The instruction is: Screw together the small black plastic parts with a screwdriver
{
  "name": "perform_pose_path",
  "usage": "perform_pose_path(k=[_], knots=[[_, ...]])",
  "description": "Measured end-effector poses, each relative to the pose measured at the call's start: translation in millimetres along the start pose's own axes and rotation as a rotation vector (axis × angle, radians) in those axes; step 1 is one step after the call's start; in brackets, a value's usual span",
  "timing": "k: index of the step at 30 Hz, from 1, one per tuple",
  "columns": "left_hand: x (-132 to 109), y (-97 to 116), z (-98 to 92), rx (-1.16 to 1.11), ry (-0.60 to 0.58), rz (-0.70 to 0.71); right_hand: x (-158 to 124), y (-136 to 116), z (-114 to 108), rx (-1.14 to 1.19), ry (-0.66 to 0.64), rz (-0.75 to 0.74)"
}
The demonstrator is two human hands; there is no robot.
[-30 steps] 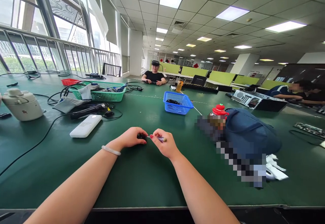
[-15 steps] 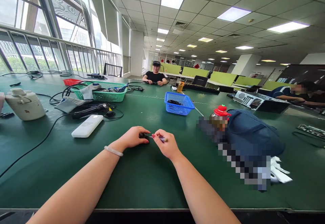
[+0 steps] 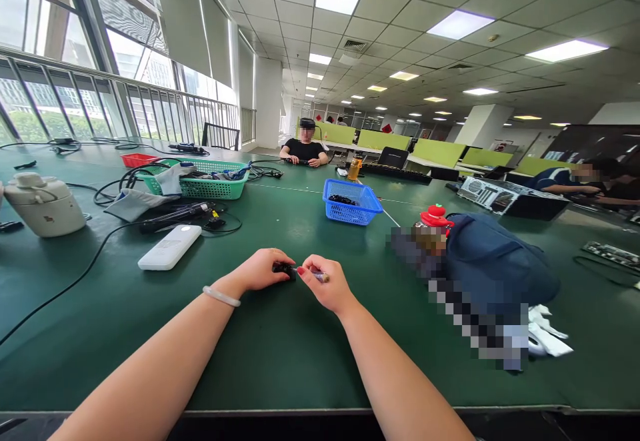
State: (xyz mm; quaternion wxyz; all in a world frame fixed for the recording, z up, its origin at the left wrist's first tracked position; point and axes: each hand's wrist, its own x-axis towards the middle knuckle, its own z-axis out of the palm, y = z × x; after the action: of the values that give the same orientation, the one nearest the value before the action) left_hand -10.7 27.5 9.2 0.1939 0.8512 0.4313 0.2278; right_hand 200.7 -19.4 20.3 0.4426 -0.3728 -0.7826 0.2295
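Note:
Near the middle of the green table, my left hand (image 3: 263, 269) is closed round a small black part (image 3: 286, 270), pinning it between thumb and fingers. What kind of part it is I cannot make out. My right hand (image 3: 327, 286) grips a screwdriver (image 3: 322, 276) whose handle end pokes out past the fingers. The thin shaft points left and its tip meets, or nearly meets, the right end of the black part. Fingers hide most of the handle.
Ahead stands a blue basket (image 3: 353, 202) of black pieces. To the left are a white power bank (image 3: 170, 248), a green basket (image 3: 235, 188) with cloth and cables, and a jug (image 3: 47, 206). A dark blue bag (image 3: 500, 261) lies right. Another person (image 3: 305, 146) sits opposite.
My left thumb has shifted slightly on the black part, so more of it shows. The right hand keeps the screwdriver at nearly the same spot. The view has moved a little.

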Motion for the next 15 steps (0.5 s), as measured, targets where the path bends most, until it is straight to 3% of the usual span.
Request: perform_pose_path(k=[15], knots=[[1.9,1.9,2.5,0.030,0.012,-0.041,-1.2,-5.6,5.2,-0.251,-0.021,-0.001]])
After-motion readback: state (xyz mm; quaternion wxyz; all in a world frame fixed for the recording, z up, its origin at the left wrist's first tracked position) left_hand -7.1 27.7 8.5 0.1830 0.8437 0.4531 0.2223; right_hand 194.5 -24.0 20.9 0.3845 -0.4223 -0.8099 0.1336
